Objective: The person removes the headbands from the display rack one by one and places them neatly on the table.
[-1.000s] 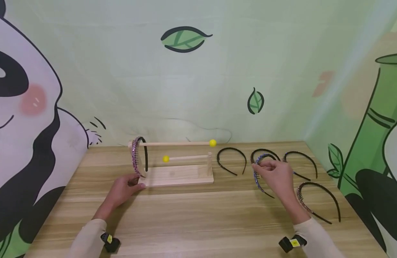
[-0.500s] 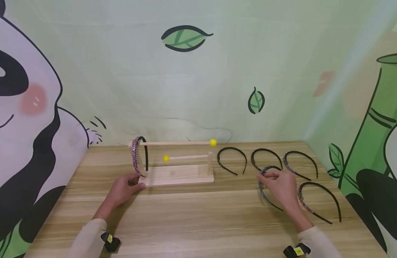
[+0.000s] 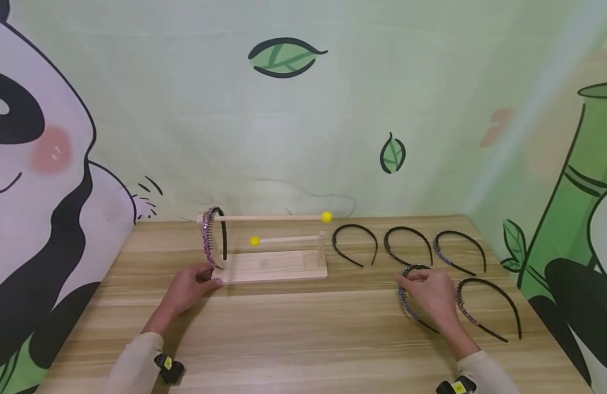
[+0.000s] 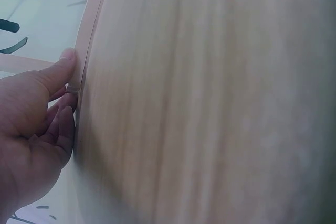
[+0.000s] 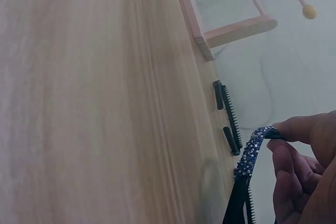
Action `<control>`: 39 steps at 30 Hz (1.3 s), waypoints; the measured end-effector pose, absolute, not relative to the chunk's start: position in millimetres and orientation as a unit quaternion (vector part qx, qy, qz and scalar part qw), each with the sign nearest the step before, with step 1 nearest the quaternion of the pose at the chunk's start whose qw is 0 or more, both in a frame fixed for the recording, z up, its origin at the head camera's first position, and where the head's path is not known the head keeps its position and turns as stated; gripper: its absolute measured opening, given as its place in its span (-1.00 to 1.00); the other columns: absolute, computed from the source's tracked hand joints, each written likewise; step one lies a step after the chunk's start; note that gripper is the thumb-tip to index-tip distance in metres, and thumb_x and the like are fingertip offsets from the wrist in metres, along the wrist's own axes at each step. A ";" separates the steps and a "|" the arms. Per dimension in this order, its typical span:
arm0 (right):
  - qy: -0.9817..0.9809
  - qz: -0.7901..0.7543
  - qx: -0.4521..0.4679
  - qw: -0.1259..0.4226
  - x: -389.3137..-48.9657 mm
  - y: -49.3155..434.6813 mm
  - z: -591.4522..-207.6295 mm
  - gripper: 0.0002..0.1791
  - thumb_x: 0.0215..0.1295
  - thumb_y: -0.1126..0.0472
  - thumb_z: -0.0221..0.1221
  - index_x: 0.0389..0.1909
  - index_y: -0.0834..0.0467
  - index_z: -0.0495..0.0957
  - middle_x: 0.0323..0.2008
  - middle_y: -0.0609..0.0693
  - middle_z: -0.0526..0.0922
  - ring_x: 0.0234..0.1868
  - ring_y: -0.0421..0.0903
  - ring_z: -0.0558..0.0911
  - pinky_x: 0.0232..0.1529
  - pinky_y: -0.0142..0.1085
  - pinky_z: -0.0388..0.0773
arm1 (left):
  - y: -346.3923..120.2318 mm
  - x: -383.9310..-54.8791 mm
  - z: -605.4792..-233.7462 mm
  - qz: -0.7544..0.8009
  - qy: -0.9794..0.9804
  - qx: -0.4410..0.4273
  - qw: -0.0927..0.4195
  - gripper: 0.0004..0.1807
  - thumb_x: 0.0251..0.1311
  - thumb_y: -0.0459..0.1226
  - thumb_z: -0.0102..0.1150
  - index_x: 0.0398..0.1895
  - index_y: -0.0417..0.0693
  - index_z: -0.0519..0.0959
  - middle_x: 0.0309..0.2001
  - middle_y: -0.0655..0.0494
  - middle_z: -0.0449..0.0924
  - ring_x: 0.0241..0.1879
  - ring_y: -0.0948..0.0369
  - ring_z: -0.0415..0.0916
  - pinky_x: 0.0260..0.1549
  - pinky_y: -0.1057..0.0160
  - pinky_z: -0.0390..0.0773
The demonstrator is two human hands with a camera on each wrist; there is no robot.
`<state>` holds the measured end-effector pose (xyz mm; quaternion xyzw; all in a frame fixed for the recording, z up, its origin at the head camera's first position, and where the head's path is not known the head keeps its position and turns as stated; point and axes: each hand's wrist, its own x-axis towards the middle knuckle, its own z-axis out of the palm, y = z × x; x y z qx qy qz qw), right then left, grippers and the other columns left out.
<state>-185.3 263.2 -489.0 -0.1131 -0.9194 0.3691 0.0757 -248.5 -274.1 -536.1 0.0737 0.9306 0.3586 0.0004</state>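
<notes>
My left hand [image 3: 187, 290] grips the left end of a light wooden stand's base [image 3: 273, 266], thumb over its edge in the left wrist view. On the stand's upper rod [image 3: 273, 218], a headband with purple sparkles [image 3: 206, 235] hangs at the left end. My right hand [image 3: 431, 293] pinches a blue rhinestone headband [image 5: 252, 156] near its top, between thumb and fingertips. That headband stands tilted close over the table, front right, partly hidden behind the hand. The stand's lower rod [image 3: 288, 240] carries nothing and ends in a yellow ball [image 3: 254, 241].
Behind my right hand lie a black headband [image 3: 354, 226], a dark headband [image 3: 406, 230] and a blue-trimmed headband [image 3: 461, 233]. A pinkish-trimmed headband [image 3: 490, 282] lies to its right. A printed cloth backdrop [image 3: 185, 109] rises behind the wooden table [image 3: 283, 339].
My right hand has brought the blue rhinestone headband toward me and slightly right, down from in front of the back row of headbands. My left hand has stayed on the stand.
</notes>
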 end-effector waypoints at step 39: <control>-0.929 0.348 -0.125 0.028 -198.6 267.8 -526.6 -0.63 0.24 -0.14 0.38 -0.31 0.12 0.81 -0.35 -0.03 0.79 -0.32 -0.06 0.65 -0.33 -0.24 0.46 | -274.9 -249.2 -536.3 0.356 0.932 0.073 -0.005 -0.50 0.26 -0.14 0.41 0.18 -0.24 0.62 -0.19 0.02 0.68 -0.16 0.11 0.53 -0.05 -0.02 0.54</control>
